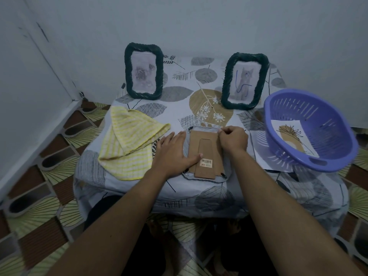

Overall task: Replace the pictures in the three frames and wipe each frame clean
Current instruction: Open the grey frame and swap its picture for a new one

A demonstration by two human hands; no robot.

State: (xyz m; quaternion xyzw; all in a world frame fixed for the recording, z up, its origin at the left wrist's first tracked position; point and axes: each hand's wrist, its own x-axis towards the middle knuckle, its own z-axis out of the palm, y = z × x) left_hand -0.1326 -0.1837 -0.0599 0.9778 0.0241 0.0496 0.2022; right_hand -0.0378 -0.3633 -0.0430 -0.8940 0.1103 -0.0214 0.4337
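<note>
- Flat frame (pixel 206 152): face down at table centre front, brown card backing (pixel 199 140) up, stand flap flat along its middle.
- Sticker (pixel 206 162) low on the flap: barcode, tan strip under it with small print, roughly "aco", otherwise too small to read.
- Black clips at the backing's corners, e.g. top left (pixel 190 128) and bottom right (pixel 224 175).
- Left hand (pixel 175 152): flat, palm down, fingers straight and together, pressing the frame's left side; thumb stretched across the backing, tip just beside the sticker.
- Right hand (pixel 233 139): fingers curled in, thumb and forefinger pinching the backing at its top right corner; exact bit pinched hidden by the fingers.
- Both forearms bare, reaching in from the bottom edge.
- Yellow checked cloth (pixel 129 144): crumpled, left of the flat frame, close to the left hand.
- Left frame (pixel 143 71) and right frame (pixel 244 81): dark, twisted rims, upright at the back by the wall, well apart; faint grey picture in the left, cat-like sketch with a blue scribble in the right. No legible writing.
- Purple basket (pixel 310 130): right side, tilted, leaf print (pixel 292 136) inside.
- White sheet (pixel 260 148): partly under the basket.
- Table (pixel 199 192): leaf-patterned cover.
</note>
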